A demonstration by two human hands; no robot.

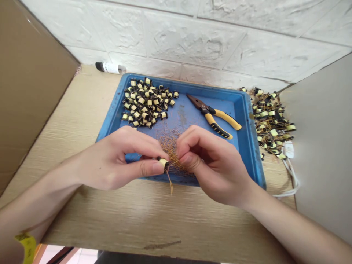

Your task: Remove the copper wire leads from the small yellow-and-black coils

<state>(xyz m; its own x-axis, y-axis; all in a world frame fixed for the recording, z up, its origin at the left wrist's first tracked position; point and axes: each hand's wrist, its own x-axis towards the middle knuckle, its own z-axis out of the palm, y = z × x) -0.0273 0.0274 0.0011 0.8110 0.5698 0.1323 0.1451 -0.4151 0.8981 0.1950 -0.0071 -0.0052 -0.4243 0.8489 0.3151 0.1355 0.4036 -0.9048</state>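
Between the thumb and finger of my left hand is a small coil with yellow tape and black ends, held over the front edge of a blue tray. Thin copper wires hang down from it. My right hand, just to the right, pinches a fine wire that runs out from the coil. Beneath both hands a heap of loose wire clippings lies in the tray. Several similar coils are piled in the tray's back left part.
Pliers with yellow and black handles lie in the tray's right part. Right of the tray are more coils with long wires and a white cable. A small bottle lies behind, by the white brick wall.
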